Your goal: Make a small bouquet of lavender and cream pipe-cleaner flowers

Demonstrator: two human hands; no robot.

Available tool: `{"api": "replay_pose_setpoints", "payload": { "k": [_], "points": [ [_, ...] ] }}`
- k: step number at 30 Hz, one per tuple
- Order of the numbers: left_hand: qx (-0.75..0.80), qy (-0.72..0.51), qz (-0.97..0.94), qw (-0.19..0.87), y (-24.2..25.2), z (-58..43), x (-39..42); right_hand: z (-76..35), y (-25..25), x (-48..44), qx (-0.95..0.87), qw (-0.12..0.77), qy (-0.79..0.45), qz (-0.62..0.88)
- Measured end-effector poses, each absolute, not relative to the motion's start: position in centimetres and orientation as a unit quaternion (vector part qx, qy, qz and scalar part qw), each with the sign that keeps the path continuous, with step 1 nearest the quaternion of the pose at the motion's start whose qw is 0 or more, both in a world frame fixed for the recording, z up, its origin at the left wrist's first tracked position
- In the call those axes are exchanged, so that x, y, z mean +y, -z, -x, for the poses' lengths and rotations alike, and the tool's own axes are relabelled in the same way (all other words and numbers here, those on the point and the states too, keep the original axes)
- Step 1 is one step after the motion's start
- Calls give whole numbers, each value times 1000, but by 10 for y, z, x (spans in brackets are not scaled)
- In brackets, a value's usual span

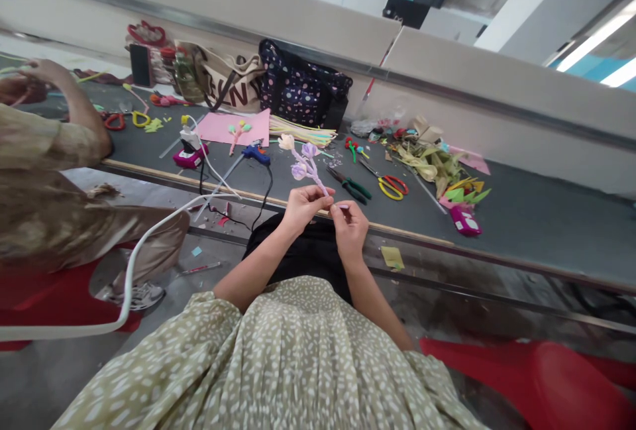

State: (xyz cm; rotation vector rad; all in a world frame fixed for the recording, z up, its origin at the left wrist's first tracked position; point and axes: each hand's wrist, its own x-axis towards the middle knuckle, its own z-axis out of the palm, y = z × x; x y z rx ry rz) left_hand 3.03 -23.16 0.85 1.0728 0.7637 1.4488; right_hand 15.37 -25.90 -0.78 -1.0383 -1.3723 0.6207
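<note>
A small flower sprig (309,166) with pale purple and cream blossoms on a lilac stem stands tilted above the table's front edge. My left hand (305,208) pinches the lower part of its stem between thumb and fingers. Close beside it, my right hand (350,224) is closed around a thin purple piece (342,207) at the stem's bottom end. The two hands nearly touch. Pliers with dark green handles (354,190) lie just beyond my right hand, and a blue glue gun (257,154) rests to the left of the blossoms.
Scissors (392,187), a pink sheet (209,126), pale strips (303,132) and a husk-like pile (432,165) lie on the dark table (546,218). Bags (298,85) stand at the back. A white cable (133,271) hangs at left, near another person's arm (82,102).
</note>
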Motion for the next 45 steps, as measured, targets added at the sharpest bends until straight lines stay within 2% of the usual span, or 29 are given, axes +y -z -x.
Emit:
{"api": "replay_pose_setpoints", "payload": {
  "k": [4,10,12,15,22,25,28,32,37,45],
  "points": [
    [322,-611,-461,557,-7,-30,-231,-150,6,-255,-494,639,-425,408],
    [318,-616,-459,555,-6,-29,-231,-147,3,-252,-415,607,-547,400],
    [315,-613,-456,562,-6,-29,-231,-147,3,-254,-442,626,-505,397],
    [322,-605,-453,569,-7,-29,-231,-149,5,-257,-528,643,-372,412],
    [333,-591,-446,584,-8,-30,-230,-161,19,-256,-715,525,17,461],
    [340,-593,-435,587,-7,-31,-230,-166,23,-254,-759,466,97,445],
    [340,-597,-437,581,-6,-31,-230,-167,24,-253,-769,455,114,435],
    [338,-600,-453,566,-7,-30,-231,-162,23,-254,-733,508,65,447],
    [341,-603,-467,549,-9,-30,-233,-154,15,-259,-650,591,-123,461],
    [337,-606,-468,548,-7,-30,-233,-148,13,-256,-526,644,-361,422]
  ]
}}
